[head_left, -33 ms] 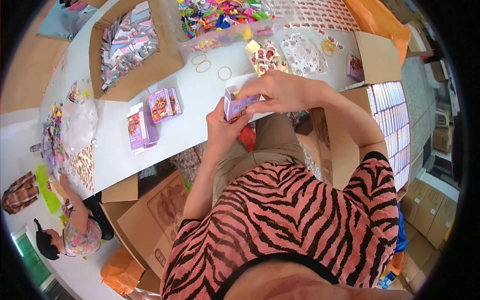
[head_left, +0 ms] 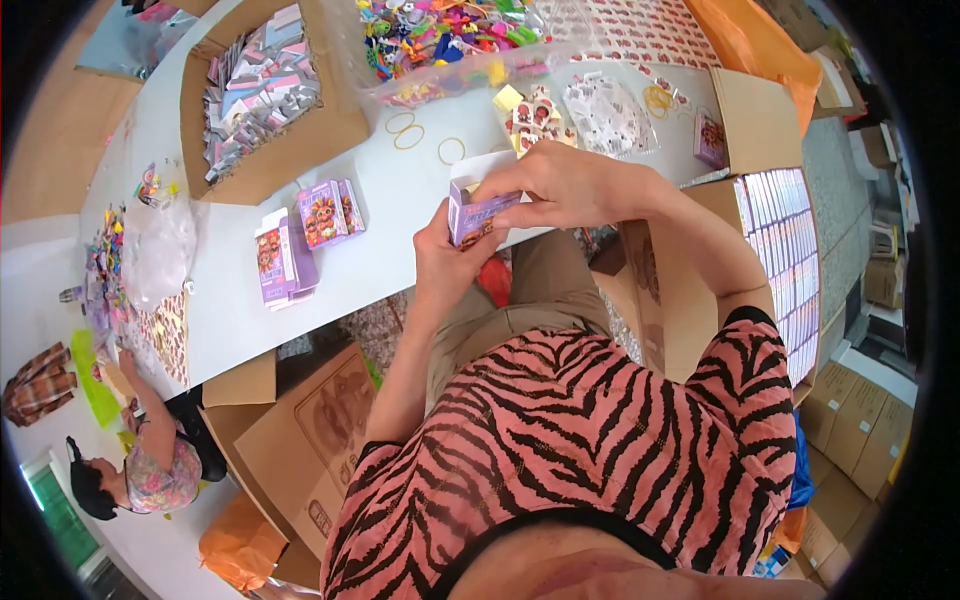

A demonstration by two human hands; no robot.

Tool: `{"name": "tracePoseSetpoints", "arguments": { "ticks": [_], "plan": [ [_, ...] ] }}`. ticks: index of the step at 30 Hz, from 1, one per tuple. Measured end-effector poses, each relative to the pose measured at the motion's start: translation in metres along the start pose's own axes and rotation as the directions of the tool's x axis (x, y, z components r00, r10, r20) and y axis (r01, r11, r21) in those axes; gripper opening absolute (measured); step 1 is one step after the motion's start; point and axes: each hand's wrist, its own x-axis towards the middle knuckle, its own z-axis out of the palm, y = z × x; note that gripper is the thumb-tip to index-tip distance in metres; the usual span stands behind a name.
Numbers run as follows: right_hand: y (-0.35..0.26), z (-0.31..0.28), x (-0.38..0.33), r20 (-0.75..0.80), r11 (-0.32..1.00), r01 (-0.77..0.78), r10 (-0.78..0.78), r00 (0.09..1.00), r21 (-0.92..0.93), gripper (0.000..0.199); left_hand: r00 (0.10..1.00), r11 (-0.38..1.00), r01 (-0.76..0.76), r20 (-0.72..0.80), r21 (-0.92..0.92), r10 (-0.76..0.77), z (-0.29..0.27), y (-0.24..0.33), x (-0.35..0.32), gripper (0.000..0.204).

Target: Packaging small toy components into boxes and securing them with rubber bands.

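Over the table's near edge I hold a small purple carton (head_left: 482,216) upright, its white top flap raised. My left hand (head_left: 446,252) is closed round its left side and bottom. From the right, my right hand (head_left: 568,188) pinches it, with the thumb on the printed front and the fingers at the open top. Those fingers hide most of the inside. To the left lie two more purple cartons (head_left: 330,214) side by side, and next to them flattened-looking purple cartons (head_left: 283,262).
An open cardboard box (head_left: 268,150) holds many small folded packets. Beside it stands a clear bin (head_left: 440,88) of colourful trinkets. Rubber bands (head_left: 451,150), sticker pieces (head_left: 538,122) and a clear bag (head_left: 607,112) lie on the table. At right, a carton (head_left: 775,260) is packed with small boxes. Another person (head_left: 165,470) works at far left.
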Motion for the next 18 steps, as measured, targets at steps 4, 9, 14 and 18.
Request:
{"name": "tracePoseSetpoints", "arguments": {
  "ticks": [4, 9, 14, 18],
  "plan": [
    [-0.005, -0.023, 0.018, -0.199, 0.983, -0.173, 0.183, 0.963, 0.066, 0.013, 0.998, 0.974, -0.003, -0.069, -0.225, -0.012, -0.005, -0.003, 0.004, 0.033],
    [0.069, -0.063, 0.058, -0.48, 0.957, -0.213, 0.095, 0.872, -0.197, 0.015, 0.989, 0.937, 0.013, -0.134, -0.35, -0.064, -0.016, -0.003, 0.009, 0.038],
    [0.188, -0.079, 0.097, -0.428, 0.758, -0.278, -0.001, 0.904, -0.59, 0.019, 0.985, 0.951, -0.002, -0.164, -0.308, -0.052, -0.021, -0.008, 0.017, 0.037],
    [0.21, -0.073, 0.129, -0.234, 0.716, -0.324, 0.225, 0.946, -0.618, 0.035, 0.977, 0.952, 0.004, -0.201, -0.306, -0.069, -0.03, -0.012, 0.018, 0.035]
  ]
}}
